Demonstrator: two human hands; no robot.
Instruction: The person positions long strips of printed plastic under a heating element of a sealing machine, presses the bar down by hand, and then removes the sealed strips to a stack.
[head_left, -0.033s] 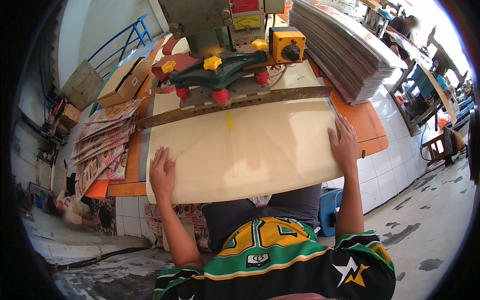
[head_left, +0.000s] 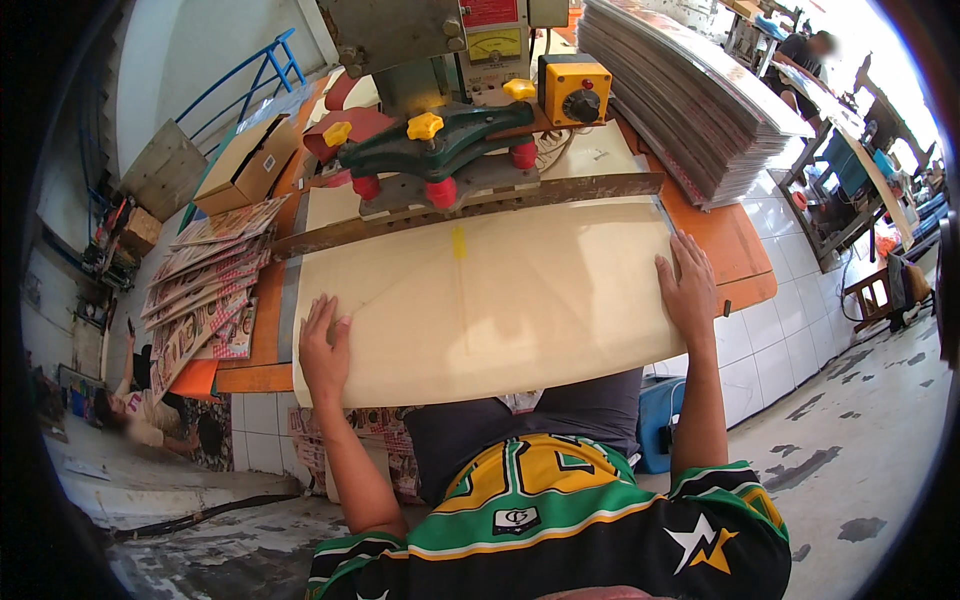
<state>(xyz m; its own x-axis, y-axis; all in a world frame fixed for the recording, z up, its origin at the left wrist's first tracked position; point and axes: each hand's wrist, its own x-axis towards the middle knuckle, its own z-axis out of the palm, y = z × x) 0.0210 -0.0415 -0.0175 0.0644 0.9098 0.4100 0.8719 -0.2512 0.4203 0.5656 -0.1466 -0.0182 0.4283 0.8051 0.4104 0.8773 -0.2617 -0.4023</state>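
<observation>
A broad cream-coloured sheet (head_left: 540, 300) lies on the orange work table in front of me, its near edge curving down over my lap. My left hand (head_left: 325, 350) rests on its left end, fingers stretched out and thumb apart. At the right end, my right hand (head_left: 688, 290) lies flat along the edge with its fingers extended. Neither hand is gripping anything. Along the sheet's far side runs a long metal bar (head_left: 600, 188), under a press head (head_left: 440, 145) with a dark green bracket, yellow knobs and red spacers. A yellow strip (head_left: 459, 242) marks the sheet near the bar.
Printed packs (head_left: 215, 270) are heaped on the table's left side, by an open cardboard box (head_left: 245, 165). A tall stack of flat sheets (head_left: 690, 110) stands at the back right. A yellow control box (head_left: 575, 90) sits beside the press. Other people are at far left and far right.
</observation>
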